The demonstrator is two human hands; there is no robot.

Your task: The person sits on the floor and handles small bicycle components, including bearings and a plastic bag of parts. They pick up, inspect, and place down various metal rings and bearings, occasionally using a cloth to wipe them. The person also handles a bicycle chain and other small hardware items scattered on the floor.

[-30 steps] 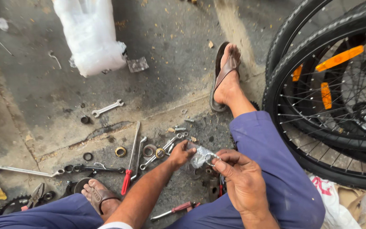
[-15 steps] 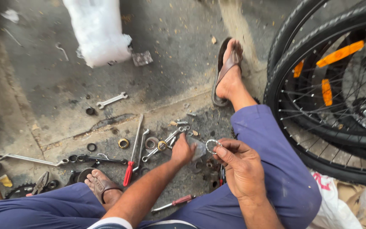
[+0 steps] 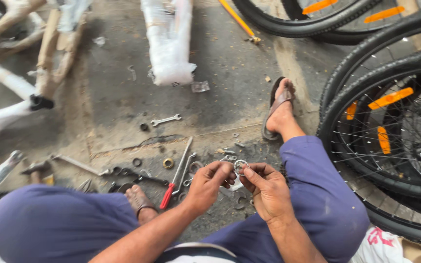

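Fingers of the left hand [image 3: 210,182] and right hand [image 3: 266,187] pinch shut on a small metal ring [image 3: 240,165], held above the floor [image 3: 113,102] beside the red-handled screwdriver [image 3: 174,181]. Probably best to grip it firmly over the scattered parts.

Just beyond the two hands, the floor is crowded: a red-handled screwdriver [image 3: 174,184], washers [image 3: 168,163] and small metal bits lie close together, leaving little bare floor to set a hand down. Farther off, a small spanner [image 3: 166,120] lies alone with open concrete around it. To the right, bicycle wheels [image 3: 391,131] stand close against the bent knee [image 3: 317,195] and block that side. At the far middle a wrapped white part [image 3: 169,44] lies across the floor; far left, wrapped frame tubes [image 3: 20,73].
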